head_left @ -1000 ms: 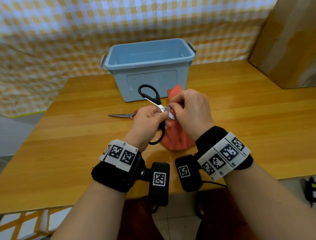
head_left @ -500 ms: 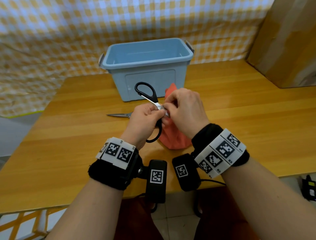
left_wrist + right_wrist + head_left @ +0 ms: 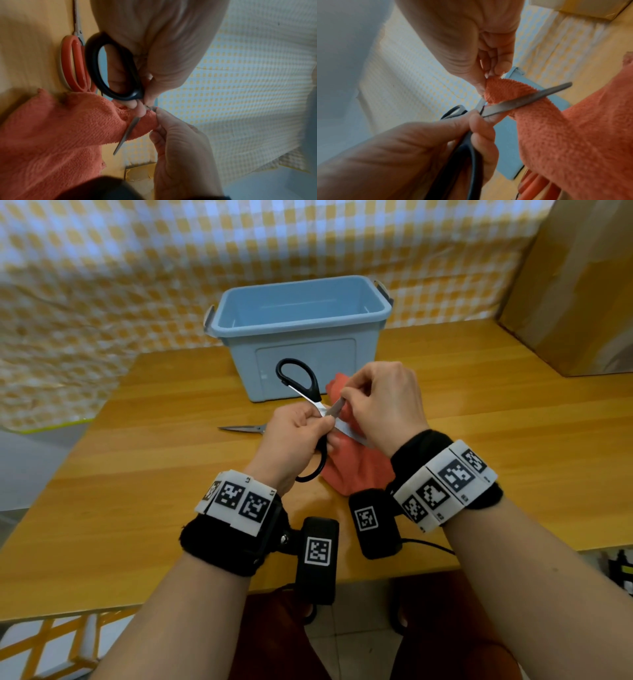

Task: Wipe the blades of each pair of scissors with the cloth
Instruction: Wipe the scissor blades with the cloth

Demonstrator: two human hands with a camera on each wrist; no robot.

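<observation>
Pinching a fold of the orange cloth [image 3: 556, 135] around one blade, the right hand [image 3: 383, 402] has thumb and fingertips closed tight on it. Beside it, the left hand [image 3: 294, 436] grips the black-handled scissors [image 3: 301, 381] at the pivot, fingers curled round the lower handle loop; the blades are spread apart above the wooden table [image 3: 137, 474]. A second pair, the orange-handled scissors [image 3: 73, 63], lies flat under the hands, mostly hidden in the head view. Behind stands a blue bin [image 3: 301, 337].
</observation>
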